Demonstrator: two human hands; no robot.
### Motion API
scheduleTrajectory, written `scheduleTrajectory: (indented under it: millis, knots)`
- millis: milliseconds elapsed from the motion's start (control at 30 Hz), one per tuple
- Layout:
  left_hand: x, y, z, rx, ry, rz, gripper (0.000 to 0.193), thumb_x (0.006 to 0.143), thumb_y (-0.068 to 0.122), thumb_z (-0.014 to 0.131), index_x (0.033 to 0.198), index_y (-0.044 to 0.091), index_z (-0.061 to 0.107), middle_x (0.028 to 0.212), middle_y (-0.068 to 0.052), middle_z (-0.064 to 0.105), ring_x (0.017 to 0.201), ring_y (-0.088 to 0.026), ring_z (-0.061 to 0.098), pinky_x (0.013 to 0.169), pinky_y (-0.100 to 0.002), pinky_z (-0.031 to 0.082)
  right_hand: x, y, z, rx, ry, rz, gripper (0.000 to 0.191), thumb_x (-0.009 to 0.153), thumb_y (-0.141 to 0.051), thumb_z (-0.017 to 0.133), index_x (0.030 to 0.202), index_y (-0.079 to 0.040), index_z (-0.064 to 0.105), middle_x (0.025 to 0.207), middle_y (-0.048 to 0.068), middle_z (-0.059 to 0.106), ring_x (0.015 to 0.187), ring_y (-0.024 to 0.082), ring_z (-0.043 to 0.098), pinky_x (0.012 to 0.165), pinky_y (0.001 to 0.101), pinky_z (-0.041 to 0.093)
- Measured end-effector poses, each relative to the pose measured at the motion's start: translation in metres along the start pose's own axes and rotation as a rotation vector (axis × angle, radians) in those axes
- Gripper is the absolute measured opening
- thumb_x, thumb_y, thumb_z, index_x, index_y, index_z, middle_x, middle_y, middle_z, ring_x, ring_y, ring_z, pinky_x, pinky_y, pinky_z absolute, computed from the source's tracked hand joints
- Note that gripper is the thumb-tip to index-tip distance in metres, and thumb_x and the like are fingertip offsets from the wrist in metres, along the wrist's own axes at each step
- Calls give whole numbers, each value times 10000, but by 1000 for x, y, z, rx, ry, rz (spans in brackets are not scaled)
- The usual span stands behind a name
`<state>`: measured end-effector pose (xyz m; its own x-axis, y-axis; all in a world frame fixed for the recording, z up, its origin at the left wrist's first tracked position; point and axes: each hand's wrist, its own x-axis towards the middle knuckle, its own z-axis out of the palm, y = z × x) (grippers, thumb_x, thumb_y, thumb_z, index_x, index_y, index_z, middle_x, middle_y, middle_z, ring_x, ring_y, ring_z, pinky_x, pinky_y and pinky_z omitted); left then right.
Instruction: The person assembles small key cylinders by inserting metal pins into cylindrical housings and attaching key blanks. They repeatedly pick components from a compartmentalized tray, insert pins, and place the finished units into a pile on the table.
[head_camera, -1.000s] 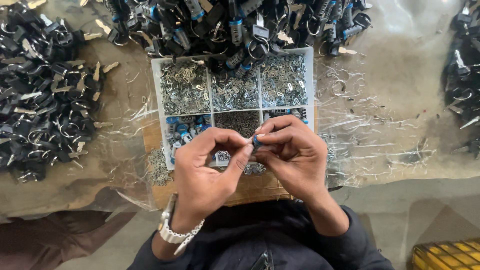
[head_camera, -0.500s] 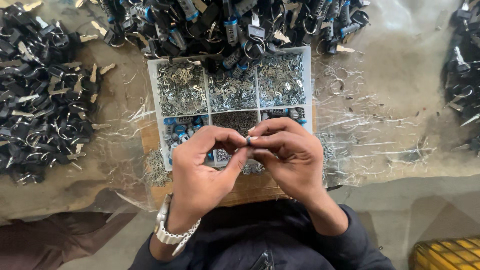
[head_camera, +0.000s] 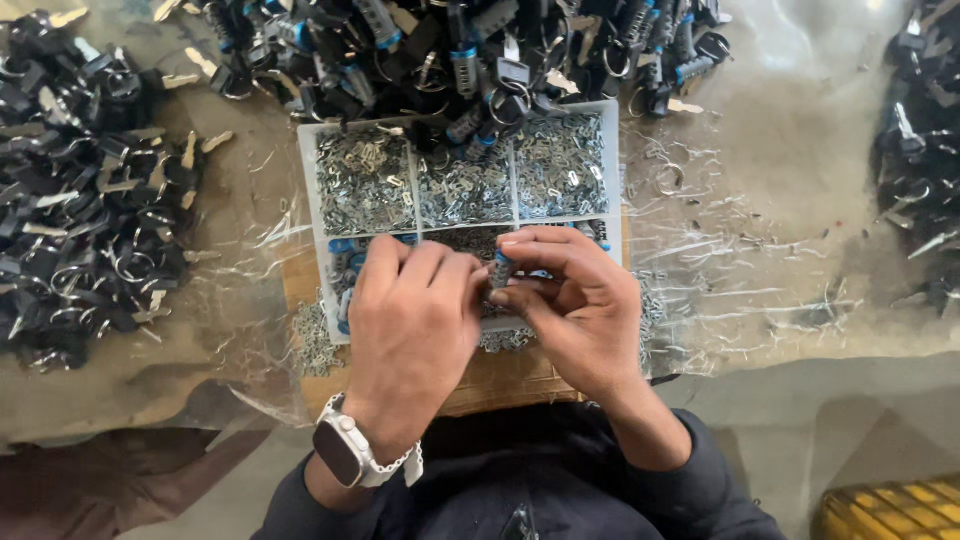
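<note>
A person's two hands are meeting over a white compartment tray (head_camera: 312, 215) on a plastic-covered surface (head_camera: 790, 200), seen from above by the head camera. The right hand (head_camera: 575, 310) is pinching a small dark part with a blue end (head_camera: 500, 268) between thumb and forefinger, its grip closed tightly on the piece, which is sitting just above the tray's front row of compartments. The left hand (head_camera: 415, 320), wearing a wristwatch with a pale strap (head_camera: 345, 455), is curling its fingers toward the same piece, fingertips touching or nearly touching it; whether that grip is actually holding the part cannot be told, since the back of the hand is hiding the fingertips. The tray's back compartments are brimming with small silvery metal clips (head_camera: 465, 185), while a front compartment at the left is showing more blue-tipped parts (head_camera: 345, 250). Loose clips (head_camera: 315, 340) are spilling onto the surface beside the tray's near left corner. A heap of black parts with metal rings (head_camera: 80, 200) is lying well to the left, a second heap mixed with blue-banded pieces (head_camera: 460, 50) is crowding the tray's far edge, and a third dark pile (head_camera: 920, 150) is sitting at the right edge of view.
</note>
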<state>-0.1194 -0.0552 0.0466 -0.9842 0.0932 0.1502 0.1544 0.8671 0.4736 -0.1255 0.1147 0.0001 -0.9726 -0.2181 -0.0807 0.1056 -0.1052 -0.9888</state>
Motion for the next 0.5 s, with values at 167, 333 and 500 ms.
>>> scheduleTrajectory:
  millis: [167, 333, 500]
  knots:
    - [-9, -1, 1, -417, 87, -208, 115, 894, 46, 795, 993, 34, 738, 872, -65, 720, 746, -194, 650, 662, -308, 521, -2, -1, -2, -35, 6, -38, 347, 871, 202, 707, 1179, 47, 661, 1333, 138, 597, 1200, 182, 667, 982, 292, 647]
    - [-18, 3, 11, -881, 196, -308, 183, 954, 21, 761, 1050, -22, 612, 1012, -107, 779, 926, -117, 750, 829, -242, 602, -2, 2, -2, 26, 2, -23, 318, 859, 213, 712, 1123, 46, 652, 1298, 132, 584, 1183, 182, 669, 978, 299, 659]
    - [-24, 3, 23, -891, 202, -303, 216, 946, -5, 774, 998, -13, 564, 996, -125, 789, 928, -116, 754, 824, -240, 610, -3, 4, -3, -32, 3, -45, 325, 838, 219, 738, 1095, 33, 665, 1266, 131, 592, 1157, 177, 675, 953, 296, 669]
